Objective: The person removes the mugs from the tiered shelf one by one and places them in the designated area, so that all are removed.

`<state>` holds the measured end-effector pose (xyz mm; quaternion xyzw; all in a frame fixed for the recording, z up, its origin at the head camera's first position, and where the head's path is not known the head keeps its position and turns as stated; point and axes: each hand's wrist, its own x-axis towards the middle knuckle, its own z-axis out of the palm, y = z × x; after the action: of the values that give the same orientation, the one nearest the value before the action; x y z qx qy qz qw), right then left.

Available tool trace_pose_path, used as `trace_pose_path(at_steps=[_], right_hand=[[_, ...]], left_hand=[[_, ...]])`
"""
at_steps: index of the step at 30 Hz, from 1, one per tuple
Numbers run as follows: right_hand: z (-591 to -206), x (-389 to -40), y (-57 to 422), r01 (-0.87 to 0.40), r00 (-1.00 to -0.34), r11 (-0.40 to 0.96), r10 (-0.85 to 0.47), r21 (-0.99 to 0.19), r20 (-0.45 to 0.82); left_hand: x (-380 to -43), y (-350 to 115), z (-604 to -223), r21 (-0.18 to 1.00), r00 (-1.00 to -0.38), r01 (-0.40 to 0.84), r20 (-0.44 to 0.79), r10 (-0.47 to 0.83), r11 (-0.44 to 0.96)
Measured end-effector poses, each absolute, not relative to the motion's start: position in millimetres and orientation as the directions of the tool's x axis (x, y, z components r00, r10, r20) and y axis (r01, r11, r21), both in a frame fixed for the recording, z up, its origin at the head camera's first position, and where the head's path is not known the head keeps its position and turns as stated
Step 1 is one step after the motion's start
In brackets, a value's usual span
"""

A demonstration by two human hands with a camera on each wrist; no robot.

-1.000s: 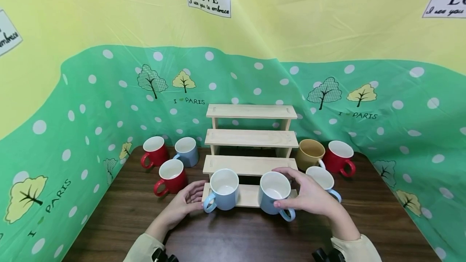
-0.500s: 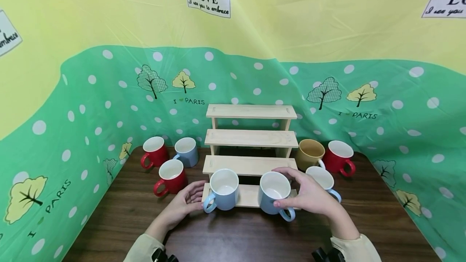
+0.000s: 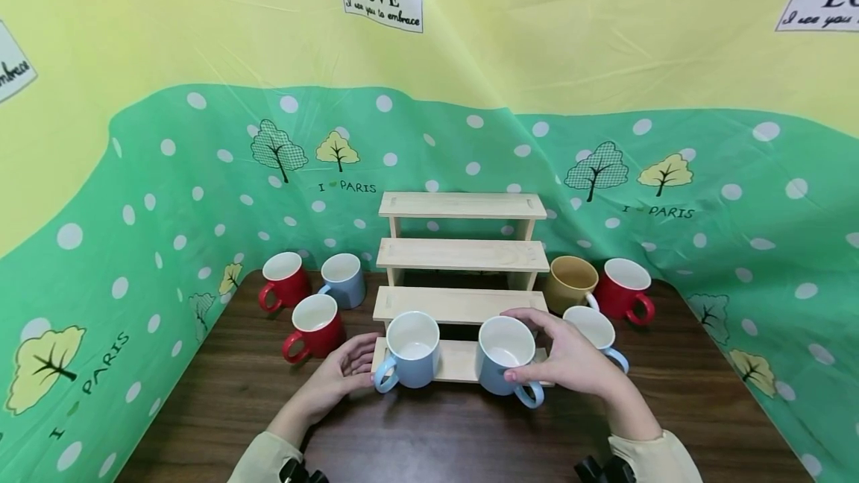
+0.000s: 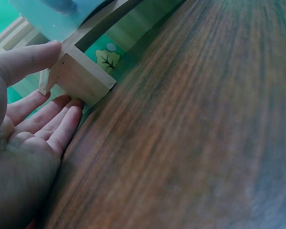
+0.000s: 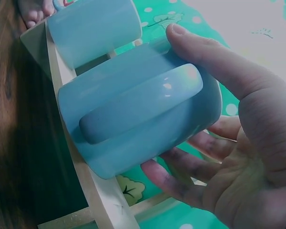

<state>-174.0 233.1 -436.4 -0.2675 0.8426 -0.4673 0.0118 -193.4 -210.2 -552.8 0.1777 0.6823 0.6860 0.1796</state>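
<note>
My right hand (image 3: 567, 352) holds a light blue mug (image 3: 499, 364) by its body, thumb at the near side and fingers round the far side. The mug stands upright on the right part of the lowest step of a pale wooden stepped shelf (image 3: 463, 304), its handle (image 5: 143, 105) toward me. A second light blue mug (image 3: 414, 352) stands on that step's left part, handle to the front left. My left hand (image 3: 338, 371) rests at the step's left end, beside this mug. In the left wrist view its fingertips touch the wooden side panel (image 4: 83, 76), with the thumb above.
Two red mugs (image 3: 318, 326) and a light blue mug (image 3: 344, 282) stand left of the shelf on the dark wooden table (image 3: 429, 438). To the right are a tan mug (image 3: 570, 282), a red mug (image 3: 624, 293) and a light blue one (image 3: 590, 328). A printed cloth (image 3: 429, 133) hangs behind.
</note>
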Motion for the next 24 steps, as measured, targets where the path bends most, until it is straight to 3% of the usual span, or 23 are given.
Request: trace_pose_path(at_steps=[24], right_hand=[[-421.0, -167.6, 249.6, -0.54, -0.826, 0.379, -0.409, -0.752, 0.387]], left_hand=[[-191.5, -209.8, -550.7, 1.0, -0.873, -0.001, 0.002, 0.488, -0.006]])
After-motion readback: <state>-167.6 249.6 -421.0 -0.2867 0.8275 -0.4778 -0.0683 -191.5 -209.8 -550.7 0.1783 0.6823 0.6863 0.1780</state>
